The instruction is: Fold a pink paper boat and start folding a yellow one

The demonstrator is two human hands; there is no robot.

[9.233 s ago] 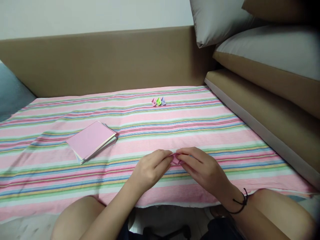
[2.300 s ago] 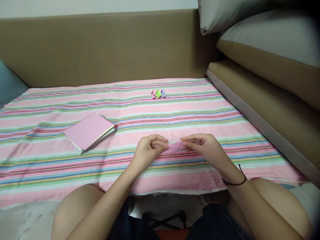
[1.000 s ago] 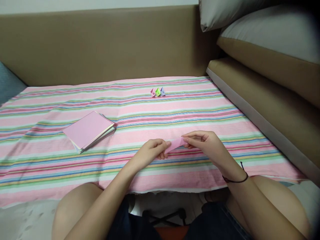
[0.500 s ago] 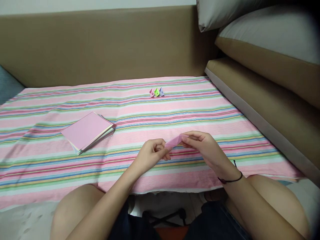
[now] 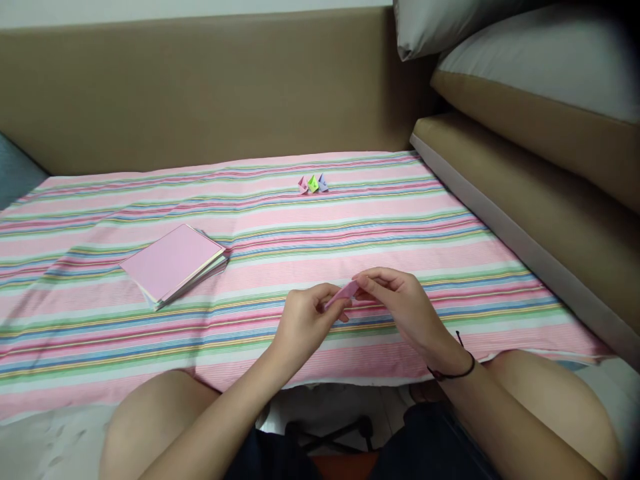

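A small folded piece of pink paper is held up between my two hands, above the striped cloth. My left hand pinches its lower left end between thumb and fingers. At the upper right end, the thumb and fingers of my right hand grip it. The fingers cover both ends, so the exact fold shape is hard to make out. Farther back stand three small folded paper pieces: a pink one, a green one and a purple one, side by side.
A stack of coloured paper, pink sheet on top, lies at the left on the striped cloth. Thick cushions are piled along the right. A brown backrest closes off the far side. My knees are at the near edge.
My hands have come closer together and the pink paper shows less between them. My left hand has shifted slightly right, my right hand slightly left and down.
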